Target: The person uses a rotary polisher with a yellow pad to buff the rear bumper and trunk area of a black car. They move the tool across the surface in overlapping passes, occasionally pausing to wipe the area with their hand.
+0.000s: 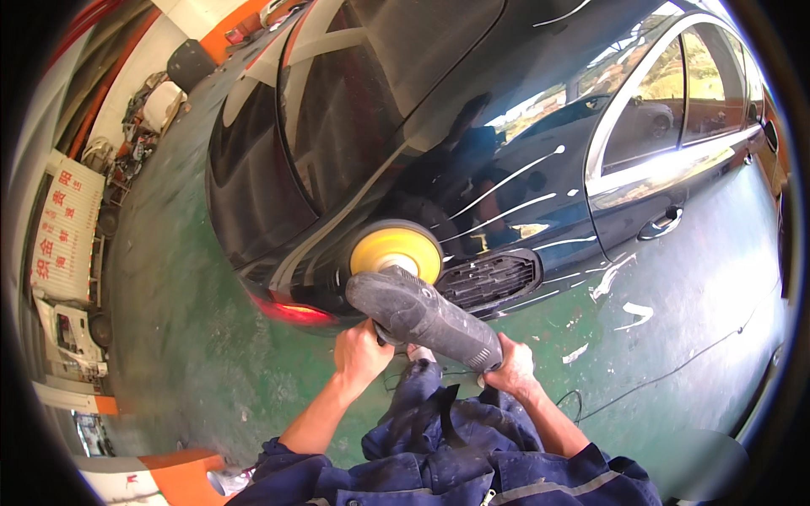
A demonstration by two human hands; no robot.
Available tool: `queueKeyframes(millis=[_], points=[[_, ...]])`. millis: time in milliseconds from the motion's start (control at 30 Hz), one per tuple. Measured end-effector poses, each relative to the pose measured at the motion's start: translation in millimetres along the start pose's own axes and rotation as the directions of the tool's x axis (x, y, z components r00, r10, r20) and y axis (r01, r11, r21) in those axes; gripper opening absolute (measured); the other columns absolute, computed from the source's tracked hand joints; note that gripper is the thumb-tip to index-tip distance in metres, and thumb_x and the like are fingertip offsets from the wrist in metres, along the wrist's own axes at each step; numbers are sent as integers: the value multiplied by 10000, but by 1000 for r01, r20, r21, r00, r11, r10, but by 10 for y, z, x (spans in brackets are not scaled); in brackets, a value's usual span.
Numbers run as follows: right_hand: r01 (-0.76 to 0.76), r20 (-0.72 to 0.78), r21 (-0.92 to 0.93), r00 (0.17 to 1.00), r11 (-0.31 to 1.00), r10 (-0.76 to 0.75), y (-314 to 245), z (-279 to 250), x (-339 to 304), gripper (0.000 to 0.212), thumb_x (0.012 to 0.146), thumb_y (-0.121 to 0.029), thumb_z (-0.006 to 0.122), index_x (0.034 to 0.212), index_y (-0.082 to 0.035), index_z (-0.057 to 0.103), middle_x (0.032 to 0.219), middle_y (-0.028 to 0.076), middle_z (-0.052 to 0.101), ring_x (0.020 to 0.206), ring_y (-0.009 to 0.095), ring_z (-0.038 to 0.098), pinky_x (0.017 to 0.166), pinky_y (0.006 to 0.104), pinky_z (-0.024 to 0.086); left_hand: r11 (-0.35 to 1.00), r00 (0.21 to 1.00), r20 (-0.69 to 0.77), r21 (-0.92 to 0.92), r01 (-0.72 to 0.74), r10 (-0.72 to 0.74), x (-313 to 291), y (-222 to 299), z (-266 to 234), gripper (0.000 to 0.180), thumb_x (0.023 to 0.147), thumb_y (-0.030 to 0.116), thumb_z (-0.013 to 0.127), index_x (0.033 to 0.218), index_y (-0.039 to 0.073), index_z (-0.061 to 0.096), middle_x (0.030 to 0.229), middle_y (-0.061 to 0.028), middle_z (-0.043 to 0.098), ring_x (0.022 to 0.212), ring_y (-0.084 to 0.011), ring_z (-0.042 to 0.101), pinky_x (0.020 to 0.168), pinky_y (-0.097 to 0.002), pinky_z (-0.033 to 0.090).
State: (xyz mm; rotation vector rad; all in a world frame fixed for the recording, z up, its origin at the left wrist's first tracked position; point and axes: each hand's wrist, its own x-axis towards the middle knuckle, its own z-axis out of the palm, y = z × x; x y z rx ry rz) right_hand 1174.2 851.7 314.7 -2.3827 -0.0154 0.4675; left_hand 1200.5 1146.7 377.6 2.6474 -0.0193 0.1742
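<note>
A dark car polisher (426, 316) is held across in front of me, its yellow buffing pad (395, 253) against or just over the rear side panel of a glossy black car (337, 211). With my left hand (361, 352) I grip the tool near its head, the fingers closed round a handle that is mostly hidden. The rear end of the polisher's body is wrapped by my right hand (511, 367). Beside the pad, a black mesh grille piece (489, 278) shows at the car's side. A red tail light (291, 312) glows left of the pad.
The car's side door and handle (662, 223) lie to the right. A thin cable (666, 375) trails over the green floor (278, 388). At the far left stands a white truck (67, 325), with piled parts (143, 126) beyond it along the wall.
</note>
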Motion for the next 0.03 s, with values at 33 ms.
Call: queueKeyframes(millis=[33], points=[[22, 17, 4, 1000, 1000, -22, -49, -49, 65, 431, 614, -202, 778, 980, -48, 608, 928, 202, 723, 887, 419, 712, 828, 490, 562, 1000, 1000, -24, -17, 11, -11, 22, -45, 3, 236, 766, 222, 787, 914, 60, 702, 836, -205, 723, 750, -418, 705, 672, -496, 570]])
